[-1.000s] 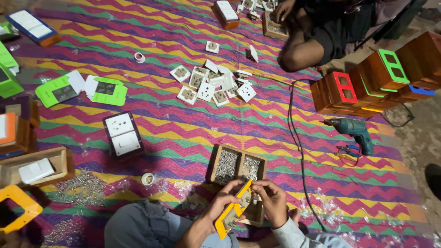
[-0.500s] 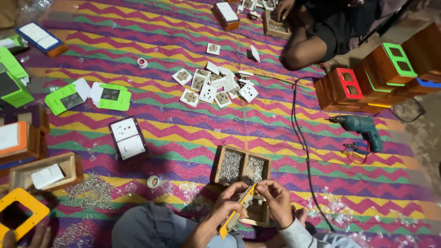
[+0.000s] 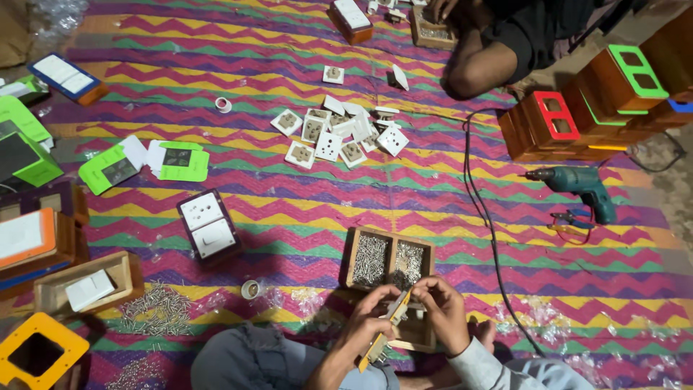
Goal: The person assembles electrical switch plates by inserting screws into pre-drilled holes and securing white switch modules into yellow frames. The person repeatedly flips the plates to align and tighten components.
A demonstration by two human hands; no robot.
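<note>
Status: assembly in progress. The left hand (image 3: 372,326) grips a yellow frame (image 3: 386,328) edge-on, fingers wrapped around it; the right hand (image 3: 442,312) has its fingers pinched narrow at the frame's upper end, apparently on a small screw, though the part is too small to confirm. Both hands work just above the near side of a wooden screw tray (image 3: 390,261), whose two upper compartments are full of screws. Judged from the layout, this frame is not yet fitted to a box. To the left lie a loose screw pile (image 3: 155,303), a tape roll (image 3: 250,289), a box with a white switch plate (image 3: 209,225) and an orange frame (image 3: 36,352). Further out lie a heap of white sockets (image 3: 339,133) and green frames (image 3: 144,162). Right of these, a black cable (image 3: 476,209) runs close past the tray, and a drill (image 3: 577,186) lies well apart from the hands. Finished wooden boxes (image 3: 585,108) with coloured fronts stand beyond it. Another person (image 3: 498,43) sits at the far edge.
</note>
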